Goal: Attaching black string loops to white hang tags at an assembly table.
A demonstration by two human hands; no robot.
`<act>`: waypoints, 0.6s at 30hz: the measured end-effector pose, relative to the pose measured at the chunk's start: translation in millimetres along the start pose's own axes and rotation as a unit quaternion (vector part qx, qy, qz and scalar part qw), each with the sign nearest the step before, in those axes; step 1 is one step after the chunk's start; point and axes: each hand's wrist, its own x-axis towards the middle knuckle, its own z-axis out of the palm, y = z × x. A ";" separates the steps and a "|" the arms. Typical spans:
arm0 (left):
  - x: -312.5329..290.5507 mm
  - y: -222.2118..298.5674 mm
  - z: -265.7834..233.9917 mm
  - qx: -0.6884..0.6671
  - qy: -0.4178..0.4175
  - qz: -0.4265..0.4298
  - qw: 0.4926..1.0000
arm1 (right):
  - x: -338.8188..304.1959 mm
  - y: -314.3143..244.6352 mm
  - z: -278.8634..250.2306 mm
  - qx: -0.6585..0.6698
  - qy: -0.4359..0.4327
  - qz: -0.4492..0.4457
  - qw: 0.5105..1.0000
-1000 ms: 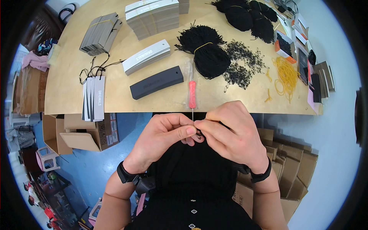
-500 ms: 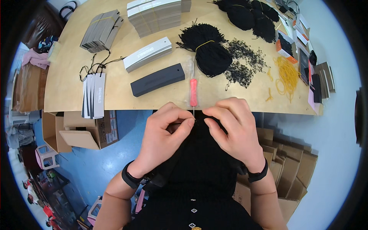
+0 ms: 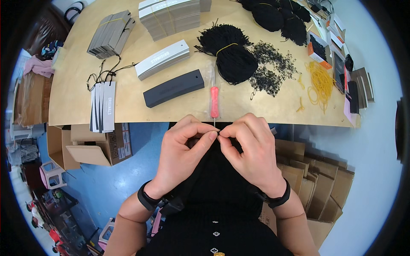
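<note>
At the front edge of the table my left hand (image 3: 183, 149) and my right hand (image 3: 251, 151) meet, thumb and forefinger of each pinched together. A tiny dark thing sits between the fingertips, too small to make out. Just beyond them a red-handled tool (image 3: 214, 102) lies on the table, its thin metal shaft pointing down toward my fingers. Past it lie a banded bundle of black cords (image 3: 237, 64) and a heap of small black pins (image 3: 273, 72). A stack of dark tags (image 3: 174, 88) and a stack of white tags (image 3: 162, 60) lie to the left.
Several strung tags (image 3: 102, 104) hang over the left front edge. Banded grey tag stacks (image 3: 110, 36) stand farther back. Yellow rubber bands (image 3: 320, 85) and a small box of black pieces (image 3: 318, 51) lie at right. Cardboard boxes (image 3: 96, 145) stand below the table.
My right hand has moved left and its fingers have closed to a pinch against the left fingertips. The left hand has hardly moved.
</note>
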 end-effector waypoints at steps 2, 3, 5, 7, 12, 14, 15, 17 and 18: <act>0.4 -0.6 0.1 0.027 0.007 0.015 1.000 | -0.2 -1.1 0.9 0.000 -0.008 0.022 1.000; 0.4 0.6 -0.4 0.035 0.005 0.022 0.999 | 0.1 -1.6 0.6 0.029 -0.019 0.051 0.998; 0.9 3.1 -2.5 0.043 0.003 0.029 0.999 | 1.1 -2.4 -1.5 0.057 -0.029 0.079 0.995; 1.4 2.7 -6.5 0.011 -0.037 -0.008 0.999 | 2.0 -1.1 -2.6 0.219 -0.041 0.163 0.961; 2.2 1.8 -8.7 -0.118 -0.066 -0.083 0.987 | -0.7 13.3 -11.8 0.302 -0.044 0.172 0.937; 2.6 1.7 -8.7 -0.126 -0.072 -0.089 0.985 | -4.0 18.2 -15.1 0.311 -0.030 0.169 0.935; 2.2 1.9 -8.5 -0.104 -0.067 -0.076 0.989 | -5.6 18.7 -14.8 0.312 -0.030 0.169 0.934; 1.8 4.1 -10.8 -0.079 -0.061 -0.062 0.993 | -9.9 17.8 -14.7 0.315 -0.022 0.184 0.931; 2.9 7.1 -15.6 -0.004 -0.077 -0.028 0.997 | -10.9 18.1 -18.0 0.315 -0.020 0.184 0.931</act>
